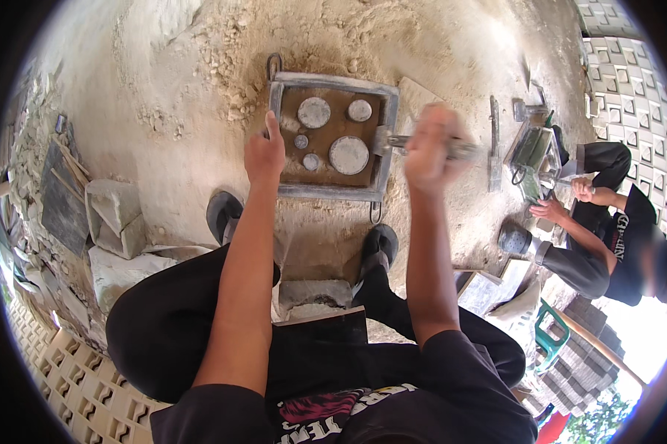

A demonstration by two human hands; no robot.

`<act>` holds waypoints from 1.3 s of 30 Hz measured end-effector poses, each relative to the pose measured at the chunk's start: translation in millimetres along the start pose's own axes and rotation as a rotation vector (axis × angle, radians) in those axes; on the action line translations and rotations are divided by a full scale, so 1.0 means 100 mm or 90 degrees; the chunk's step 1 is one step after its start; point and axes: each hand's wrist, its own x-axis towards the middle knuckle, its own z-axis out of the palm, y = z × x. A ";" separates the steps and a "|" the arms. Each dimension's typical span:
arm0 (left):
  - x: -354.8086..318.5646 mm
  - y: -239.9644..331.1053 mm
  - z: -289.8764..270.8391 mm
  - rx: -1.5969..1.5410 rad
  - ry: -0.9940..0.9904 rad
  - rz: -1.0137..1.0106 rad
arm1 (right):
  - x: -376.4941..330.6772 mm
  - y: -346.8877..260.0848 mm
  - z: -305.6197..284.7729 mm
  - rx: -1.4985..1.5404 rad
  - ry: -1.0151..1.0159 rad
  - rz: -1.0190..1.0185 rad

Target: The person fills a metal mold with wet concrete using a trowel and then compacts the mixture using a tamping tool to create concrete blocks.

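A square metal mold frame (333, 194) lies on the sandy ground before me, with a wire loop at two corners. Brown, sand-like material (332, 95) fills it, and several round grey discs of different sizes sit in that, the largest disc (349, 155) at the lower right. My left hand (264, 157) is closed on the frame's left wall, thumb upward. My right hand (433, 148), blurred by motion, grips a tool (398, 140) with a slim shaft and a blocky metal head. That head is at the frame's right wall; I cannot tell whether it touches.
Loose sand (230, 66) lies beyond the frame. A long metal bar (494, 144) is at the right. Farther right, a seated person (600, 229) handles another mold (533, 159). Concrete blocks (115, 214) stand at the left. Both my feet flank the frame's near side.
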 end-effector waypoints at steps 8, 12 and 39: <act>-0.02 -0.04 0.01 0.019 -0.001 -0.004 | 0.16 0.07 -0.04 0.119 -0.034 -0.022; 0.02 -0.05 0.01 0.027 0.040 -0.007 | 0.21 0.32 0.01 0.147 0.000 0.153; 0.03 -0.07 0.05 0.035 0.021 -0.016 | 0.04 -0.25 -0.09 0.177 0.042 0.267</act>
